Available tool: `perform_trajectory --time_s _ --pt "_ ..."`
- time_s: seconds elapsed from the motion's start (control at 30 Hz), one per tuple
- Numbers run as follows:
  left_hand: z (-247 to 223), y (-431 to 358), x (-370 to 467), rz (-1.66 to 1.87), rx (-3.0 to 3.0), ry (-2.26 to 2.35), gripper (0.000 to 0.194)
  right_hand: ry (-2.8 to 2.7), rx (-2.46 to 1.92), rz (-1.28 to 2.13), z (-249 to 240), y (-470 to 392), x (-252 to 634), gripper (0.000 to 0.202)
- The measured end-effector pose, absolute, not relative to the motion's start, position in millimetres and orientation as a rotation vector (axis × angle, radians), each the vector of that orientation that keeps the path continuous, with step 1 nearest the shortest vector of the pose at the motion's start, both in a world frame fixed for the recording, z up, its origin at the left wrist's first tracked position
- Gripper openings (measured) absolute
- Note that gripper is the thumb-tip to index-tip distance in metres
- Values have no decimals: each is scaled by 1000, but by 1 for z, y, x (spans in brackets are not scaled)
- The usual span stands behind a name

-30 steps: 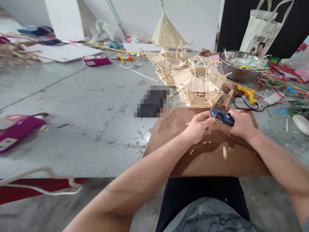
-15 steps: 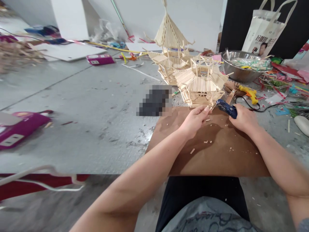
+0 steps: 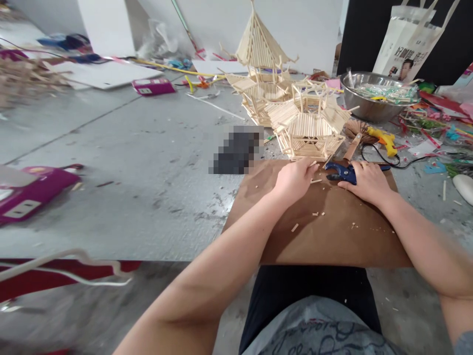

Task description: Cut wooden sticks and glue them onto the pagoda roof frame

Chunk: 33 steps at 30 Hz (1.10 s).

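Your left hand [image 3: 293, 178] resting on the brown board [image 3: 332, 236], fingertips pinching a short wooden stick [image 3: 316, 181], stick-built pavilion [image 3: 308, 130] just beyond, your right hand [image 3: 365, 181] laid over blue cutters [image 3: 342, 172], fingers loosely curled on them.

Bare forearms, no sleeves visible; grey printed shirt, dark script pattern; black trousers.

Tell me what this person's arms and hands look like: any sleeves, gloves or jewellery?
Both forearms are bare, with no sleeves reaching them. The left hand and right hand wear no gloves. No watch or bracelet shows. Only a bit of grey cloth shows at the right arm's lower edge.
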<state>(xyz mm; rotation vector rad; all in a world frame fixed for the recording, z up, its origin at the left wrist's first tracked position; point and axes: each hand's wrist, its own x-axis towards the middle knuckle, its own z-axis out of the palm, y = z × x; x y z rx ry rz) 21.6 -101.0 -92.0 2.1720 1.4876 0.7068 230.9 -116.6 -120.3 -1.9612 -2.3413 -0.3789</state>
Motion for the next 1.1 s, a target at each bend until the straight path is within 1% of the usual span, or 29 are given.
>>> perform_trajectory --time_s 0.07,0.17,0.27,0.37,0.53,0.63,0.73,0.83,0.9,0.97,1.03,1.1 --pt "-92 -102 22 531 2273 1545 18 -2358 -1952 -360 -121 -117 231 70" --pt "-96 -103 23 294 2389 1559 20 -2379 -1902 -334 -120 -119 230 71" --pt "-101 -103 24 152 2468 1567 22 -2386 -1818 -337 -118 -122 229 69" --pt "-103 -102 25 104 2523 1577 21 -2386 -1679 -345 -114 -124 227 59" --pt "-101 -103 27 22 2563 1622 23 -2342 -1404 -334 -107 -127 225 32" --pt "-101 -104 28 25 2563 1624 23 -2338 -1371 -291 -107 -127 224 24" --pt "-101 -105 29 66 2516 1635 22 -2375 -1385 -148 -104 -130 223 20" --pt "-97 -108 28 121 2449 1656 22 -2378 -1331 162 -87 -142 215 19" --pt "-93 -111 28 166 2391 1680 24 -2394 -1163 566 -68 -156 205 19" --pt "-89 -114 27 231 2326 1692 25 -2449 -848 998 -50 -170 193 20" --pt "-86 -119 26 285 2286 1644 23 -2486 -466 1296 -40 -182 181 21" --pt "-84 -124 26 309 2257 1579 21 -2513 -80 1521 -39 -188 173 21"
